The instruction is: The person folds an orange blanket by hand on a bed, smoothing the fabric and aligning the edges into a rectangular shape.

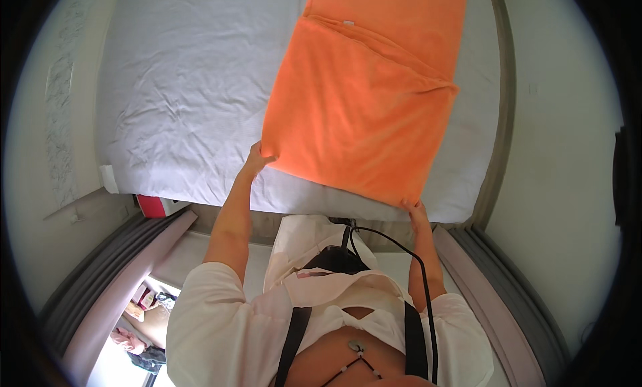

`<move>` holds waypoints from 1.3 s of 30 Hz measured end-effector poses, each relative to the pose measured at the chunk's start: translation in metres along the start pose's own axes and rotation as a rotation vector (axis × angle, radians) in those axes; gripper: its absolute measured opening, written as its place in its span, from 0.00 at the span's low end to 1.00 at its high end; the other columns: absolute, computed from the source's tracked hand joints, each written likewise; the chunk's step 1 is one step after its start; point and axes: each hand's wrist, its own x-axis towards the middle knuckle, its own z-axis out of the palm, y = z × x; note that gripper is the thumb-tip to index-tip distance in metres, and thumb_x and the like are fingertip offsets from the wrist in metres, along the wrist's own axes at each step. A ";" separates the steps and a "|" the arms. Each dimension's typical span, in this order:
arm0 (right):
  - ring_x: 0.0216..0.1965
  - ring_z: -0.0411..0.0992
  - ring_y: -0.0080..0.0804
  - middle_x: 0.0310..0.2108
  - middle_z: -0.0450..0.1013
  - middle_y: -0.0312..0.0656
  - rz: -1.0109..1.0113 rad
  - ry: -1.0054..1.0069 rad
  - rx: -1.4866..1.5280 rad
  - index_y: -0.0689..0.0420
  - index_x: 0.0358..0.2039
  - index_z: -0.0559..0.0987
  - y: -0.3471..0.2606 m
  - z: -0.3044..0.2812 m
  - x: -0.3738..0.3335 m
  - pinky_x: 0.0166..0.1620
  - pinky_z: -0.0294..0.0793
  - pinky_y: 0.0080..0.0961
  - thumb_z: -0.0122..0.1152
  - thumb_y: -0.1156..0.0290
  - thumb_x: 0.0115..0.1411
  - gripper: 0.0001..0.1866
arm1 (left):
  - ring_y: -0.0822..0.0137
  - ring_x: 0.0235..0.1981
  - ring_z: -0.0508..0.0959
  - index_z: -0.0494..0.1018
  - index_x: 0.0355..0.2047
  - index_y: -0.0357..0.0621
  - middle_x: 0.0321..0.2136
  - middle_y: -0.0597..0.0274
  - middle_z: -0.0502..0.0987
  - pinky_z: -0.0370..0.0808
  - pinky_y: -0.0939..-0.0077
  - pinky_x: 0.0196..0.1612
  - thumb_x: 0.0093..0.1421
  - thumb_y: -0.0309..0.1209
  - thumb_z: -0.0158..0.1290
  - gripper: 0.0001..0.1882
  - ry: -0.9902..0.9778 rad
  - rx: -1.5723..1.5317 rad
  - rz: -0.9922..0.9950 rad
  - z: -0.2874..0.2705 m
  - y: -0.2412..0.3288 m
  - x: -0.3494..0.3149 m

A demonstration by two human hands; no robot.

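Note:
An orange blanket (354, 113) lies on the bed, its near part folded back over the rest so that a loose edge crosses it slantwise farther up. A small pale tag shows by that edge. My left hand (256, 159) pinches the blanket's near left corner. At the near right corner, my right hand (416, 212) is closed on the fabric, with some of its fingers hidden. Between both hands the near fold runs fairly straight along the bed's front edge.
A light grey sheet (187, 106) with wrinkles covers the bed. Walls stand on both sides, with grey curtains (100, 266) at the lower left and right. A red and white box (155, 206) sits by the bed's near left corner. A black cable (424, 273) hangs before me.

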 end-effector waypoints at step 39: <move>0.40 0.63 0.23 0.38 0.67 0.34 -0.126 0.136 -0.020 0.57 0.42 0.68 0.007 0.006 -0.012 0.46 0.57 0.21 0.53 0.69 0.49 0.18 | 0.74 0.37 0.67 0.56 0.49 0.42 0.36 0.64 0.68 0.65 0.82 0.37 0.42 0.36 0.56 0.34 -0.527 0.398 -0.364 0.022 0.067 0.028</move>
